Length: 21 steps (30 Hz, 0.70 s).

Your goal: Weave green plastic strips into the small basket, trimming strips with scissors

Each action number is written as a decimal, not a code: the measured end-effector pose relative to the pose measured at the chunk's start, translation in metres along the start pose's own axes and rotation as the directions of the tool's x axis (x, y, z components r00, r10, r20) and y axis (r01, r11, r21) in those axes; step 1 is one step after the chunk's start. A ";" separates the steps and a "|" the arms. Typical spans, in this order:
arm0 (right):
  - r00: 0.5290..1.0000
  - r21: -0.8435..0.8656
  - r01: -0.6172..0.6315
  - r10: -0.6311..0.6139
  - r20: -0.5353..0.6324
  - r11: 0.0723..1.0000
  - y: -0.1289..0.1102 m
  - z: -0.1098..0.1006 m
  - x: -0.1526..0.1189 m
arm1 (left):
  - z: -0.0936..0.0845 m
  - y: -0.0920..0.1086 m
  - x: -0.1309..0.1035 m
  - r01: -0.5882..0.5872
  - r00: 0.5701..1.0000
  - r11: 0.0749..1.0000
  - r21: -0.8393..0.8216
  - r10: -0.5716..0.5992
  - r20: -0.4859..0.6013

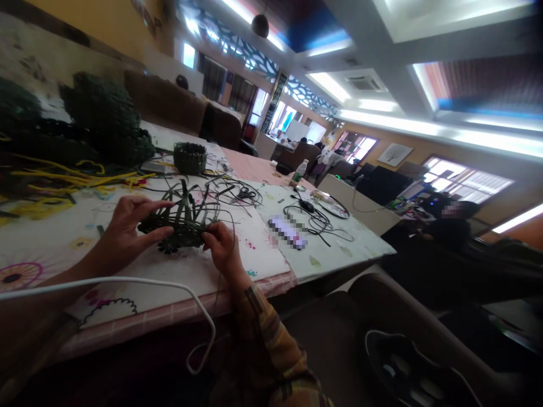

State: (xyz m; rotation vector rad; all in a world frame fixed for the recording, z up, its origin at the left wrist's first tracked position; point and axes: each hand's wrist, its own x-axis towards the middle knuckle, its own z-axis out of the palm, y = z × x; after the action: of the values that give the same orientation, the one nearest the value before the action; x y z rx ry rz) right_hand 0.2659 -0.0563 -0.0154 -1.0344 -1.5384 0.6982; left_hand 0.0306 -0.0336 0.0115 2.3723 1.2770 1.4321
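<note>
A half-woven dark green basket (184, 226) stands near the table's front edge, with loose strips sticking up and out from it. My left hand (133, 226) grips its left side, thumb in front and fingers behind. At the basket's right side, my right hand (221, 244) pinches a thin green strand near the rim of the woven part. A long strand hangs down below that hand. Behind the basket lie black scissors (246, 195) among coiled strands. A finished-looking round green basket (190, 158) stands farther back.
Yellow strips (72, 180) and a heap of dark green woven pieces (102, 113) are at the left. To the right are a phone (287, 232), coiled black cable (324, 220) and a bottle (299, 172). A white cable (169, 284) crosses in front. A person (449, 232) sits far right.
</note>
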 end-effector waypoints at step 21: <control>0.999 -0.009 0.020 -0.019 0.036 1.000 -0.011 0.002 -0.004 | -0.003 0.011 0.004 -0.267 0.961 0.957 0.114 0.272 -0.037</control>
State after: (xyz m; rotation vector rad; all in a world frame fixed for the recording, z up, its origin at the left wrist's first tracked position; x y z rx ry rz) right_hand 0.2615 -0.0646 -0.0086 -1.0171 -1.5818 0.7001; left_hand 0.0360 -0.0388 0.0207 2.6854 1.1008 1.5409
